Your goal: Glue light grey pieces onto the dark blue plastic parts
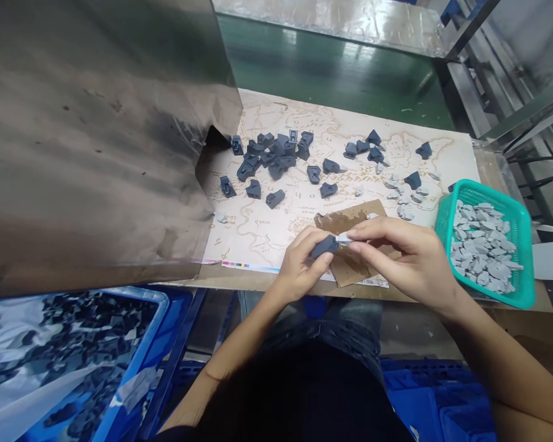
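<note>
My left hand (299, 267) pinches a dark grey moulded part (325, 247) above a torn brown cardboard piece (345, 269). My right hand (400, 252) grips a small pale item (344, 238) between thumb and fingers and presses it against that part's end; what it is stays too small to tell. Several similar dark grey parts (270, 158) lie scattered on a map-printed sheet (276, 212). Pale grey scraps (404, 202) sit at the sheet's right side. A green plastic basket (470, 191) to my right holds many light grey pieces (482, 245).
A large stained metal sheet (96, 153) rises along the left side. Below it, a blue crate (154, 319) holds dark parts under plastic film. More blue crates (424, 405) stand low at right, and a metal frame (498, 80) runs beyond the bench.
</note>
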Motion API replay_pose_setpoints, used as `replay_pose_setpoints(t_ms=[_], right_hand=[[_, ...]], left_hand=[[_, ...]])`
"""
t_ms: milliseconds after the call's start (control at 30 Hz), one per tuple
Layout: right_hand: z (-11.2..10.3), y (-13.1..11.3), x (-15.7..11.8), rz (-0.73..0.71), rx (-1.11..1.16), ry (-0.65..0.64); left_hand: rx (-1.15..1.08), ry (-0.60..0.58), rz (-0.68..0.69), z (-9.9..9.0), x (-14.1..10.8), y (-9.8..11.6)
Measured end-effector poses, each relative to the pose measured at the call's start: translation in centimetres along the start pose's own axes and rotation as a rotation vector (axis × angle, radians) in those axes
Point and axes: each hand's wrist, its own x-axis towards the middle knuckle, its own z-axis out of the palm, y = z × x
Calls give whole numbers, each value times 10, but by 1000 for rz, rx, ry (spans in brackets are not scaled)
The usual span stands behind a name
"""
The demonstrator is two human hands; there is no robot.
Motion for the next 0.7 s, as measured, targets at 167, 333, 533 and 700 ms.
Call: replay_pose_setpoints(t_ms=[167, 333, 533, 700], right_hand=[[-4, 0, 0, -204, -231, -96], [-6, 1, 2, -335, -333, -141], [-15, 1, 7, -338, -416, -270], [-23, 6, 13, -319, -343, -382]], left_hand=[[41, -15, -31, -1, 0, 1], [61, -29, -27, -3, 1, 3], [85, -76, 19, -5, 1, 4], [109, -126, 40, -6, 1, 4]])
